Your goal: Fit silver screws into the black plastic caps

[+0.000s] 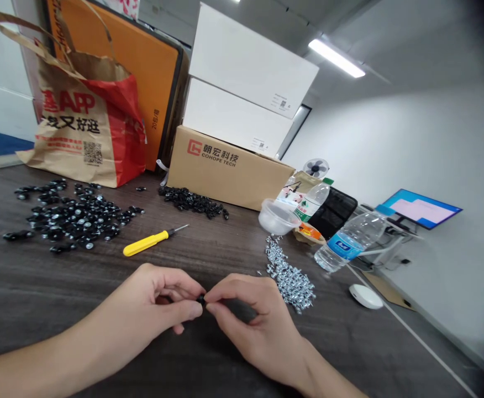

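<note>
My left hand and my right hand meet above the dark wood-grain table. Their fingertips pinch a small black part between them, mostly hidden by the fingers. A yellow-handled screwdriver lies just beyond my left hand. Farther left is a scattered heap of black round parts with silver centres. A denser heap of small black parts lies by the box. Loose silver screws lie piled just beyond my right hand.
A cardboard box with white boxes stacked on it and a paper bag stand at the back. To the right are a clear plastic cup, a water bottle, a white mouse and a monitor.
</note>
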Tool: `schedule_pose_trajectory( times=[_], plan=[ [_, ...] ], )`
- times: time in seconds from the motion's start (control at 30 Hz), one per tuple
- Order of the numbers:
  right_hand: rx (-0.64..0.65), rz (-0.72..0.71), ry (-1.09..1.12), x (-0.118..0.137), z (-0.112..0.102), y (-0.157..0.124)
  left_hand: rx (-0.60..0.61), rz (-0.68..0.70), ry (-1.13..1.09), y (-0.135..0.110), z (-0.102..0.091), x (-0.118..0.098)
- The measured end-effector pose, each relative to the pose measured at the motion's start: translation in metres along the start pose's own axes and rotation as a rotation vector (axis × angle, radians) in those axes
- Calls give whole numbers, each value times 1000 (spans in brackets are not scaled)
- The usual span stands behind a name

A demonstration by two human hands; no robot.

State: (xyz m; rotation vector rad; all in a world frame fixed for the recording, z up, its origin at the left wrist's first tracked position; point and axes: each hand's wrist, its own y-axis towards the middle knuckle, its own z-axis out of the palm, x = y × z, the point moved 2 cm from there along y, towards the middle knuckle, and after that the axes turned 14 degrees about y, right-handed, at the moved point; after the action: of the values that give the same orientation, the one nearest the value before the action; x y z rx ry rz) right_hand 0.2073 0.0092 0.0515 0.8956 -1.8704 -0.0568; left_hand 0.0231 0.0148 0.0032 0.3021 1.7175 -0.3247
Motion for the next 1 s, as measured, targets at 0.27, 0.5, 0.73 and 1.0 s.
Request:
schedule_pose_trajectory(
  times=[0.27, 0.5, 0.73, 1.0],
  plan=[
    [-72, 11, 33, -2, 0, 0, -5, 20, 2, -1, 1, -2],
    [-164, 37, 77, -3, 3, 0, -70, 22, 80, -2, -2, -4],
    [-266, 56, 115, -4, 6, -2, -114, -6, 95, -5, -1, -10],
    [-229, 4, 144, -4, 6, 0, -146, -20, 88, -9, -1, -11]
  ],
)
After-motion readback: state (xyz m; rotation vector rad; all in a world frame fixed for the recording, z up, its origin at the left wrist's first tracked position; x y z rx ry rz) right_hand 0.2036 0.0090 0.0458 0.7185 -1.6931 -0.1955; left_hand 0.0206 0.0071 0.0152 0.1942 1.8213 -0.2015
